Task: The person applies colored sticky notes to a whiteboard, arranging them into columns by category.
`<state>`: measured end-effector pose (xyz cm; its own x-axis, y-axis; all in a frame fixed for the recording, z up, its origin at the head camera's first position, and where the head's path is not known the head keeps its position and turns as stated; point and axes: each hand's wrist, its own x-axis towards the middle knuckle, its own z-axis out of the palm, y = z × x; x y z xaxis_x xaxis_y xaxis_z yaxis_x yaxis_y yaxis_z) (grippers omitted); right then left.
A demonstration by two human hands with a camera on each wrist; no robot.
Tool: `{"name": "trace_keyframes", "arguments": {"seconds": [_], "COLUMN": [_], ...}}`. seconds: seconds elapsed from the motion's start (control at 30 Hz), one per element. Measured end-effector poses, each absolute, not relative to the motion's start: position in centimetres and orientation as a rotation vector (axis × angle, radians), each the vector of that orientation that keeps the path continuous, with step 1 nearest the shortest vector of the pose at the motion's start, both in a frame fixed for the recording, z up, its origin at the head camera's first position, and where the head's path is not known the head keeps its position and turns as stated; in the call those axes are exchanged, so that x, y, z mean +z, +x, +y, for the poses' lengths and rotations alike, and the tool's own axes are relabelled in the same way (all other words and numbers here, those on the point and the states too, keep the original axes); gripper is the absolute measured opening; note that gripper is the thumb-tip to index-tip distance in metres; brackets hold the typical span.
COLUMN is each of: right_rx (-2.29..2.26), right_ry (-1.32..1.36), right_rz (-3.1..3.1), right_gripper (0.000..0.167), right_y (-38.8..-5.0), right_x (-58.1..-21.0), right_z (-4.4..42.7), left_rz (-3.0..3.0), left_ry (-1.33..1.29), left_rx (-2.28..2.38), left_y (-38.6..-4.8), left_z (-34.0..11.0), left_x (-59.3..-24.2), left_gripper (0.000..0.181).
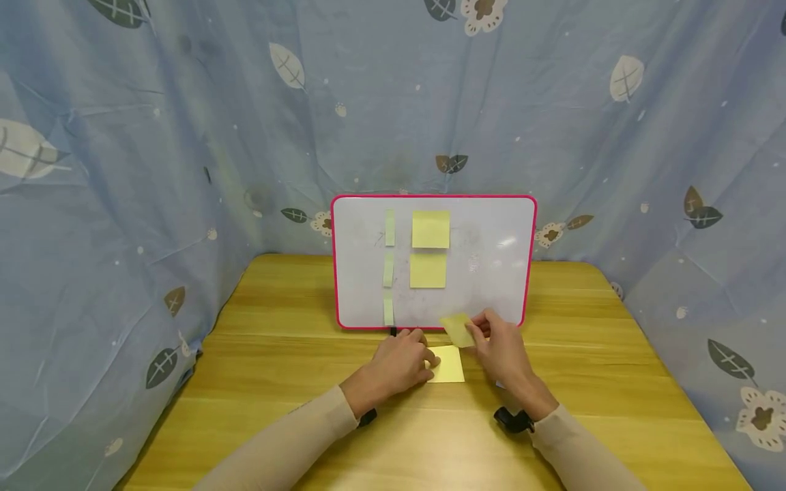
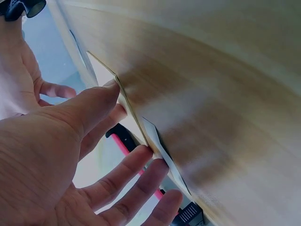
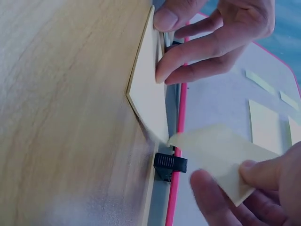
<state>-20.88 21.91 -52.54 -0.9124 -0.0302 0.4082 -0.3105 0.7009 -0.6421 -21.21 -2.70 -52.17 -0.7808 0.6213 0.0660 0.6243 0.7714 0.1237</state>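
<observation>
On the table, my left hand (image 1: 396,361) grips a pad of yellow sticky notes (image 1: 450,365) by its left end, thumb along the near edge and a finger on top. My right hand (image 1: 505,351) pinches a single yellow sticky note (image 1: 457,331) between thumb and fingers, just above the pad's far edge. In the right wrist view this sheet (image 3: 216,155) bends, and its far corner reaches the pad's corner; whether they still touch I cannot tell. Under the left fingertips lies a thin pale piece (image 2: 162,153), its kind unclear.
Behind the hands stands a whiteboard (image 1: 362,286) with a pink frame and black clip feet (image 3: 170,163). On it are an upper yellow note (image 1: 430,229), a lower yellow note (image 1: 428,271) and a column of pale green strips (image 1: 388,269). Patterned blue cloth (image 1: 393,102) surrounds the wooden table (image 1: 276,307).
</observation>
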Motion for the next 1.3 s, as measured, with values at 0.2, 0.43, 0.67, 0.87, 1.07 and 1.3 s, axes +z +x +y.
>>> {"name": "trace_keyframes", "arguments": {"seconds": [0.2,0.43,0.67,0.87,1.07,1.3], "right_rx": [1.148,1.243,1.285,1.304,1.285,1.2], "right_ry": [0.232,0.293,0.439,0.48,0.517,0.522], "right_rz": [-2.45,-2.282,-2.131,-2.059,-2.037,-2.098], "right_gripper": [0.007,0.008,0.014,0.01,0.011,0.02], "right_y": [-20.9,-21.0,-21.2,-21.1,-21.1,-21.1], "right_x": [-52.4,-52.4,-52.5,-52.4,-52.8,-53.1], "right_z": [21.8,21.7,20.9,20.2,19.4,17.9], "left_rz": [-2.927,-2.896,-2.891,-2.795,-2.712,-2.672], "left_ry": [-1.036,-1.069,-1.076,-1.03,-0.931,-0.826], "left_rx": [-0.218,-0.224,-0.34,-0.4,-0.446,-0.493], "left_y": [-21.2,-21.2,-21.3,-21.7,-22.2,-22.7], "left_z": [-2.8,-2.7,-3.7,-4.7,-5.7,-6.8], "left_x": [-52.4,-52.4,-52.3,-52.3,-51.8,-50.9], "left_gripper": [0.021,0.023,0.035,0.035,0.031,0.039]}}
